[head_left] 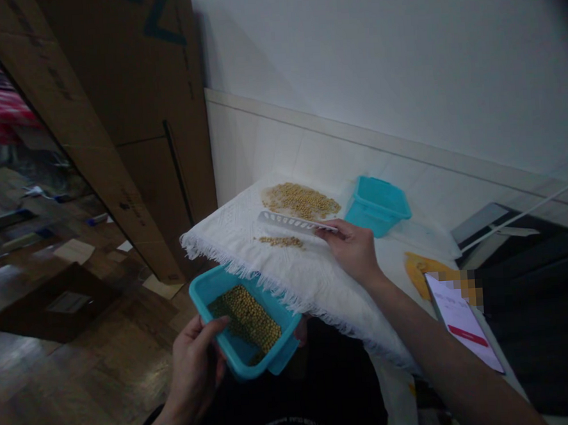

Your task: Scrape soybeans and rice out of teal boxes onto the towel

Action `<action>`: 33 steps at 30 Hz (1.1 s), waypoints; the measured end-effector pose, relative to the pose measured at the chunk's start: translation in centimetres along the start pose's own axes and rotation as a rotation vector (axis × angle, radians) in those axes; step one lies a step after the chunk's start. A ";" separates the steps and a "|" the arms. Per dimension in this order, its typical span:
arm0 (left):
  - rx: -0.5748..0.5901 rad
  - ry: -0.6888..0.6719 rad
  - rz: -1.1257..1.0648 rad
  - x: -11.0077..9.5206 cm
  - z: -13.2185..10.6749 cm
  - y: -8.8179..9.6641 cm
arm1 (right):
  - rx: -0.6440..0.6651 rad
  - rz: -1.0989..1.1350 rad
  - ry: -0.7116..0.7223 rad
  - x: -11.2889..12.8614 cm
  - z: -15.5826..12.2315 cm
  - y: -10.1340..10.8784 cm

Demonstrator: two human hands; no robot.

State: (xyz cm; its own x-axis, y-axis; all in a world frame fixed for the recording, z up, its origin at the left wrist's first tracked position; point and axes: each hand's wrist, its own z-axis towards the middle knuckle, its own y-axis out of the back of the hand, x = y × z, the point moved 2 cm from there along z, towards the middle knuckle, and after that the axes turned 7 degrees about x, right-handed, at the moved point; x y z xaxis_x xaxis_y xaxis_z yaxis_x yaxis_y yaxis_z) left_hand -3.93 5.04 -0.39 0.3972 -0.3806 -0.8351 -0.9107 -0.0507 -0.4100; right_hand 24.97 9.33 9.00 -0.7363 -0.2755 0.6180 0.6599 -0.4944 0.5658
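Observation:
My left hand [196, 356] grips the near-left rim of a turquoise plastic bin [199, 288], thumb over the edge. Yellow soybeans [252, 314] lie in the bin, which sits just below the fringed edge of a white cloth [237, 231]. My right hand [351, 250] is closed on the end of a white slotted flat tool [289, 220], whose exact kind I cannot make out. The tool is held over the cloth, between a large spread of soybeans [302, 198] behind it and a small line of soybeans [280, 241] in front.
A second turquoise bin [380, 203] stands at the back of the cloth. To the right are a lit phone [464, 323], an orange-yellow item [415, 272] and a black object [533, 287]. A tall cardboard box [153, 118] rises on the left; a white wall [391, 71] is behind.

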 end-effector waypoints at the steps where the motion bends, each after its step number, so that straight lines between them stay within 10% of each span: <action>1: 0.012 -0.001 0.005 0.1 0.1 0.1 | -0.037 -0.022 -0.017 0.1 -0.4 0.2; 13: 0.026 -0.056 0.054 -0.2 0.8 0.6 | -0.046 -0.218 0.106 5.0 -1.3 -3.3; 33: -0.033 -0.131 0.034 -0.6 2.2 2.0 | 0.016 -0.150 0.087 4.8 -1.1 -4.7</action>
State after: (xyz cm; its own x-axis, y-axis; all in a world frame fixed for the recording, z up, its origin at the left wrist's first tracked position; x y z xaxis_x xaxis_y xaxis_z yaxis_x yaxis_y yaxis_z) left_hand -5.76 7.18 -1.51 0.3758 -0.2587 -0.8898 -0.9261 -0.0714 -0.3704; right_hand 18.16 9.42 8.76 -0.8366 -0.2701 0.4766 0.5431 -0.5227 0.6572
